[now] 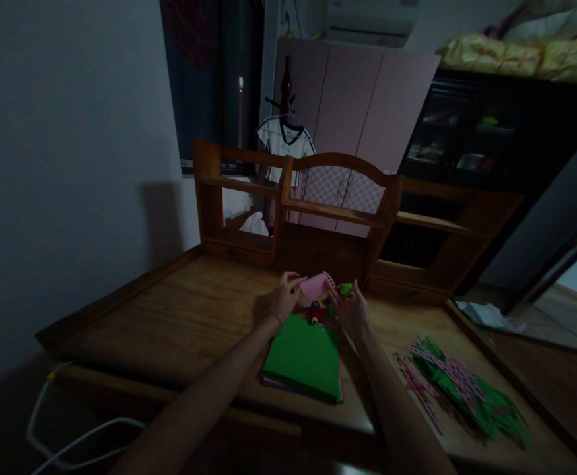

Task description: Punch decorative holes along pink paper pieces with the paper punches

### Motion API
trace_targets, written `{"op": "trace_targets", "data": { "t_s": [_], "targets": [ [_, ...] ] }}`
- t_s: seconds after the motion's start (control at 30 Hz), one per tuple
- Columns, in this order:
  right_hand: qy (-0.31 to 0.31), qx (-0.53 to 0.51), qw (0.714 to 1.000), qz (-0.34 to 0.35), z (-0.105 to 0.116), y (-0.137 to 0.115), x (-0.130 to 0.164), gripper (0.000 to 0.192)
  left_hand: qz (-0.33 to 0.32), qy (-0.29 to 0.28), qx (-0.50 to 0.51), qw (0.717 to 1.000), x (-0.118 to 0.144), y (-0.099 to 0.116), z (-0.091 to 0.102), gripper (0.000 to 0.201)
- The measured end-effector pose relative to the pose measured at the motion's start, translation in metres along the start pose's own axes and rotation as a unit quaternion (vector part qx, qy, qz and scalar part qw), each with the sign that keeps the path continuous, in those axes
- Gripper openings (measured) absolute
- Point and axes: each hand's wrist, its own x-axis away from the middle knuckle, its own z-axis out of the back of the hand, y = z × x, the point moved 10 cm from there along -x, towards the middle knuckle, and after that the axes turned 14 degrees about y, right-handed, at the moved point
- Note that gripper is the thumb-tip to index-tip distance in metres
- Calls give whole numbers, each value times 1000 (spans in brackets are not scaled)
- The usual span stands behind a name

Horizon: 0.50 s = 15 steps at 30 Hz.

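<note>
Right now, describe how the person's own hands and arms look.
The left hand is ungloved, with a thin band at its wrist, its colour unclear in the dim light. The right hand is ungloved too, with no wristband visible. No sleeves show on either arm.

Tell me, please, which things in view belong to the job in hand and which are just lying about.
Likely in the job:
pink paper, in the left hand
small green object, in the right hand
green-topped paper stack
pink and green strips

Apparently just about:
hanging white shirt
yellow bundles atop the cabinet
</note>
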Motion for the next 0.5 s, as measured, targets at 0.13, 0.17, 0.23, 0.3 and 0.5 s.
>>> {"op": "trace_targets", "data": {
  "t_s": [0.13,0.17,0.23,0.3,0.5],
  "targets": [
    [-13,-5,1000,-20,-3,3,1,31,30,-41,-44,998,3,-8,-8,26],
    [-24,-7,999,-26,-4,4,0,32,39,-48,-50,997,4,-11,-9,24],
    [-47,-7,998,-36,-6,7,0,34,62,-50,-43,996,5,-17,-10,20],
    [-58,-5,998,-40,-6,7,-1,36,98,-39,-8,994,5,-24,-9,23],
    [-49,-4,998,-30,-5,5,1,36,218,-28,163,962,10,-37,-16,49]
  ]
}}
